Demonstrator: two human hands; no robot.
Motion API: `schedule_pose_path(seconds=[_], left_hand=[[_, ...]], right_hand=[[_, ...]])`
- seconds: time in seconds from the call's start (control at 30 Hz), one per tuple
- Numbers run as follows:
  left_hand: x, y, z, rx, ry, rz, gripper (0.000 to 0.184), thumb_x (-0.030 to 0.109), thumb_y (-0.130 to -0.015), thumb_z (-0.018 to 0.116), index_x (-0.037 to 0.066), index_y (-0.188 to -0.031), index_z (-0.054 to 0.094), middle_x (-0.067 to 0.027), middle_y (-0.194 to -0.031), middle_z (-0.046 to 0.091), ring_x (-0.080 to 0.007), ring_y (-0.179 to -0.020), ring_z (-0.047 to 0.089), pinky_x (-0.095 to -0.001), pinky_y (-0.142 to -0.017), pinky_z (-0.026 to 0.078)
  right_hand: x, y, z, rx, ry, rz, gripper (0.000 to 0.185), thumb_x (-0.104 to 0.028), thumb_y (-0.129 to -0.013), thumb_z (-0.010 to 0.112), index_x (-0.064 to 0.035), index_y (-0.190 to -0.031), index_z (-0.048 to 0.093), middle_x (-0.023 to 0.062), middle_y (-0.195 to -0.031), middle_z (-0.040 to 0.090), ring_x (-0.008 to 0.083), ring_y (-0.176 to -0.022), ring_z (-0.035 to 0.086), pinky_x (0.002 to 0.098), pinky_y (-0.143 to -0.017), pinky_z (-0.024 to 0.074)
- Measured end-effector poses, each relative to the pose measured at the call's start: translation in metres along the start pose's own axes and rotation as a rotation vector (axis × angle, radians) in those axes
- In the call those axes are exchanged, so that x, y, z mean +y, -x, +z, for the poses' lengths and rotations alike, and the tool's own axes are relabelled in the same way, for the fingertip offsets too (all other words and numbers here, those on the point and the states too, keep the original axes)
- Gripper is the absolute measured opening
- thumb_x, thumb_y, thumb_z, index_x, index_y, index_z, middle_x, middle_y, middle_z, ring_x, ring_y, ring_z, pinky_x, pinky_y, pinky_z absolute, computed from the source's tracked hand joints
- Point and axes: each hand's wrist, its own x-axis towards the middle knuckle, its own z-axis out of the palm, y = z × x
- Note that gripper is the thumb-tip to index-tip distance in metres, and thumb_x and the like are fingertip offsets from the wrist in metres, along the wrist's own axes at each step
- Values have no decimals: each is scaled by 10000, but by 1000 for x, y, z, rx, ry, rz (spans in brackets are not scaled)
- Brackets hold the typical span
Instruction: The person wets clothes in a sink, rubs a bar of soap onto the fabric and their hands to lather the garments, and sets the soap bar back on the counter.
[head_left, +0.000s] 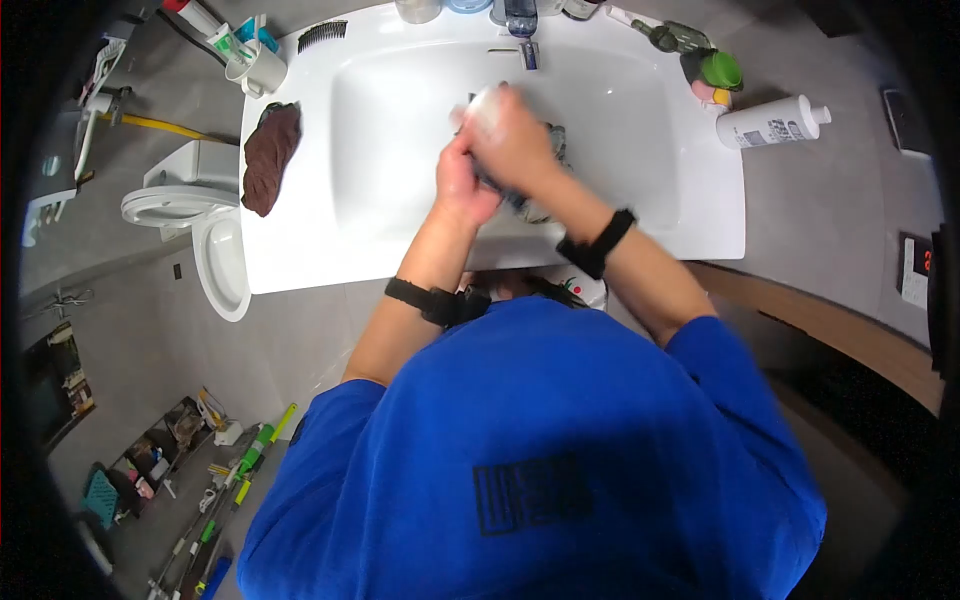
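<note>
Both my hands meet over the white sink, blurred by motion. My right hand is closed around a white lump that looks like soap or lather; its exact shape is smeared. Just below and to the left, my left hand presses against it, fingers curled and partly hidden. A dark, wet, patterned cloth shows beneath and beside my hands, and dark bits of it appear between them. How much of the cloth is gripped I cannot tell. The faucet stands just beyond my hands.
A brown cloth and a black comb lie on the left rim, near a cup with toothpaste. On the right are a white bottle lying sideways and a green cap. A toilet stands left.
</note>
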Motion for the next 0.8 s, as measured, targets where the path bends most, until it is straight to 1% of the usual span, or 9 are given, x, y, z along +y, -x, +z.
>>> schedule_pose_path(seconds=[0.03,0.13,0.2,0.27,0.33,0.37,0.57,0.7,0.8], left_hand=[[-2,-21,-32,-610,315,42,506,388,-947,304,128,-1365,418,-81,-1373,452,-273,-1274,407,-446,-1080,306],[-2,-26,-52,-761,369,14,486,380,-949,312,122,-1339,442,-86,-1375,453,-283,-1265,419,-451,-1071,319],[1,-2,-18,-28,57,-58,457,343,-958,352,84,-1322,452,-89,-1346,483,-266,-1226,463,-430,-1047,354],[-1,0,-17,-160,57,38,416,292,-964,381,56,-1296,466,-85,-1305,517,-250,-1192,495,-412,-1025,378],[6,4,-6,25,65,-1,405,246,-950,350,71,-1296,466,-113,-1268,534,-260,-1161,515,-417,-1024,378],[1,-11,-40,-470,261,31,416,259,-951,324,73,-1295,469,-110,-1272,531,-261,-1163,512,-420,-1017,388],[2,10,-6,-154,97,33,432,245,-944,373,54,-1326,436,-127,-1335,481,-289,-1219,468,-435,-1059,344],[-3,-20,-55,-601,382,-17,385,255,-947,377,68,-1263,494,-107,-1263,537,-268,-1166,510,-413,-1005,405],[-5,-8,-36,-101,60,27,368,216,-954,376,62,-1270,483,-105,-1267,529,-252,-1150,521,-396,-995,416]], right_hand=[[27,2,40,314,292,-473,777,-532,-804,561,7,-1323,351,296,-1326,405,462,-1178,454,505,-1001,354],[21,15,39,187,223,-494,719,-501,-800,565,-2,-1280,372,283,-1285,449,454,-1186,452,505,-973,366],[19,-18,17,73,14,59,676,-497,-811,554,-9,-1249,388,243,-1146,554,407,-1105,537,466,-896,430],[17,-30,8,85,-117,344,654,-489,-811,567,-21,-1236,398,196,-1053,605,382,-1034,585,447,-844,463],[4,2,7,37,84,-111,665,-488,-797,605,14,-1185,410,239,-1233,513,425,-1099,535,490,-862,460],[13,17,27,313,296,-501,697,-496,-807,588,8,-1243,384,240,-1275,476,446,-1161,479,512,-902,436],[13,-30,2,101,-53,264,668,-544,-821,545,-3,-1194,425,235,-1127,569,388,-1060,567,513,-817,457],[11,26,24,426,420,-628,700,-571,-780,586,-15,-1183,448,208,-1161,551,388,-1073,549,478,-850,457],[31,12,29,375,196,-456,711,-598,-784,560,-19,-1187,471,195,-1203,527,402,-1094,531,460,-882,449]])
